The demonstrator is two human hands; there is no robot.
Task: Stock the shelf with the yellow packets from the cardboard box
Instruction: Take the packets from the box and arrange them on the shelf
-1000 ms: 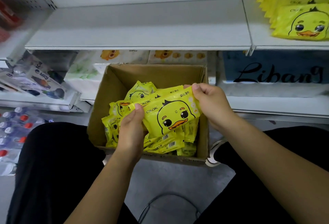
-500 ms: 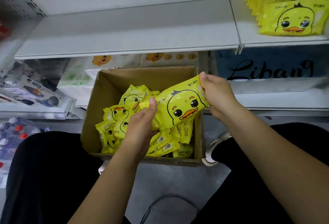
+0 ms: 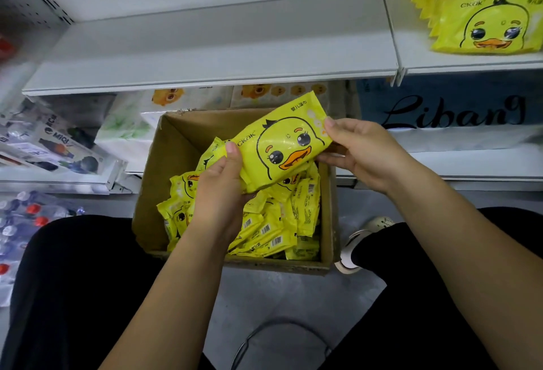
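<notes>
A yellow packet [image 3: 282,146] with a duck face is lifted above the open cardboard box [image 3: 164,164], tilted up to the right. My left hand [image 3: 219,193] grips its lower left end, thumb on top. My right hand [image 3: 355,149] pinches its right end. Several more yellow packets [image 3: 279,222] lie heaped inside the box. A row of the same packets [image 3: 487,26] stands on the white shelf [image 3: 220,46] at the upper right; the shelf's left span is bare.
The box sits on the grey floor between my knees in black trousers. Tissue packs [image 3: 126,131] and boxed goods [image 3: 55,143] fill the lower shelf left. A blue "Libang" pack [image 3: 452,105] lies lower right. Bottles [image 3: 20,222] stand far left.
Both hands have raised the packet up and to the right, out of the box, tilting it steeper. The view has shifted so the shelf looks closer.
</notes>
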